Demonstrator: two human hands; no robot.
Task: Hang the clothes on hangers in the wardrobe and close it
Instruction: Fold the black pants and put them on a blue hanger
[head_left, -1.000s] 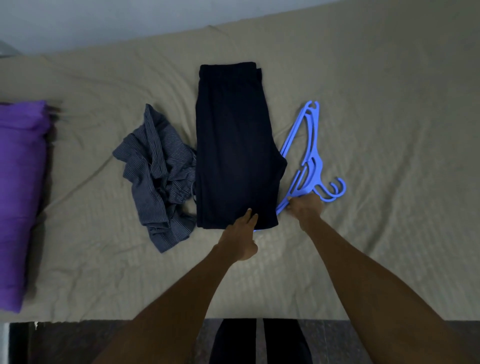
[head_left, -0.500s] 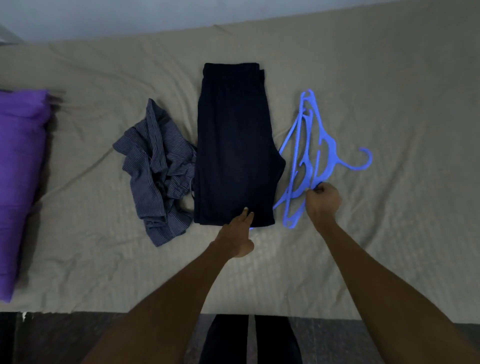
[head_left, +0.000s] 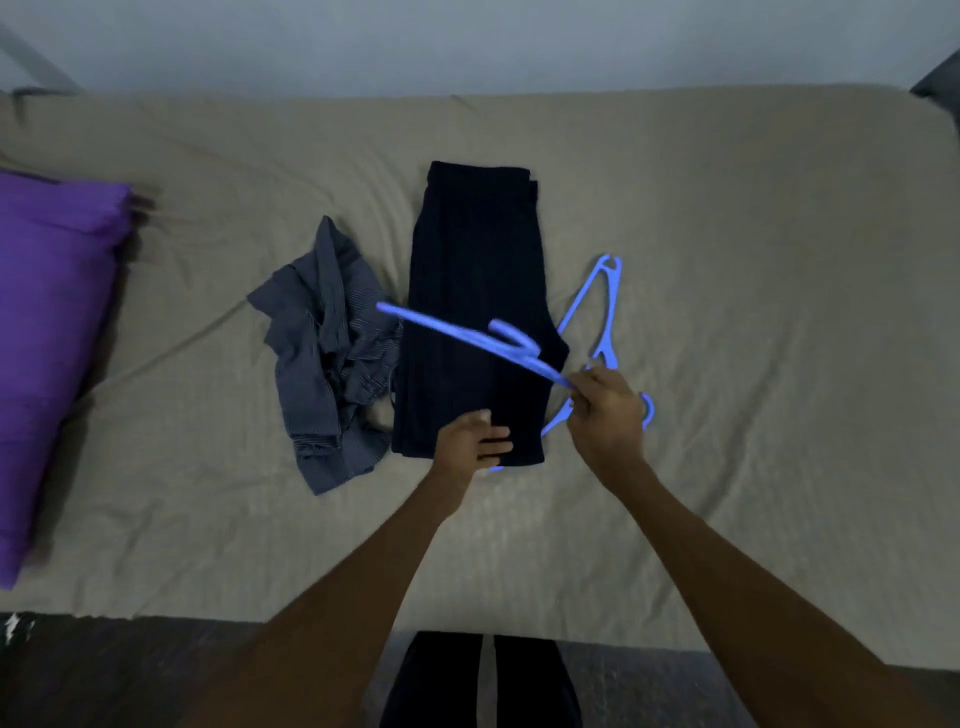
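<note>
Right hand (head_left: 605, 410), fingers curled round one end of a blue hanger (head_left: 467, 340), has lifted it off the second hanger (head_left: 605, 317) and swung it over the folded dark trousers (head_left: 475, 291), where the flat left hand (head_left: 475, 439) presses, so threading can begin.

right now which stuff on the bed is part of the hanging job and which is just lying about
Part of the job:
- folded dark trousers, left hand resting flat on their near end
- crumpled striped shirt
- blue hanger lifted over the trousers, gripped by the right hand
- second blue hanger lying on the sheet

Just lying about:
- purple pillow
- beige bedsheet
</note>
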